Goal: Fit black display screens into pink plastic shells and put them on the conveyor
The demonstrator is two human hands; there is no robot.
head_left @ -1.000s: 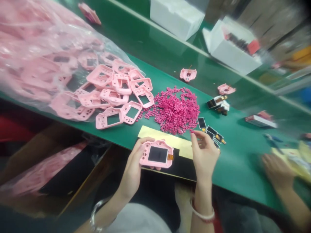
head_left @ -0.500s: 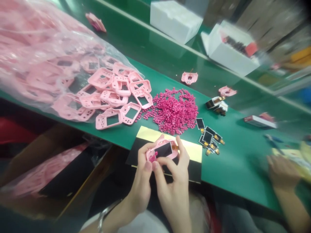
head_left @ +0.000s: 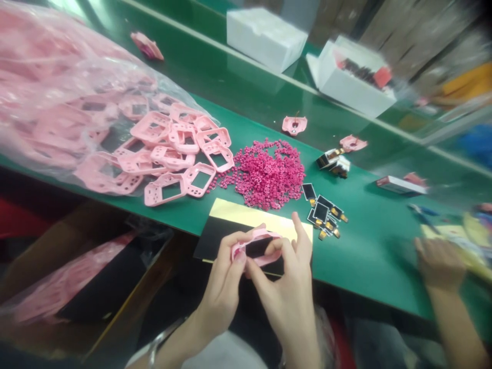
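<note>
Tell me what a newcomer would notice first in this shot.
The big clear plastic bag full of pink frames at the left catches the eye first, with loose frames beside a heap of small dark pink pieces on the green table. At bottom centre, the left hand and right hand hold a pink frame around a dark screen.

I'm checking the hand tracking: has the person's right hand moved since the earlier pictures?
Yes: the right hand has moved left, away from the small black screens and onto the pink plastic frame.
</note>
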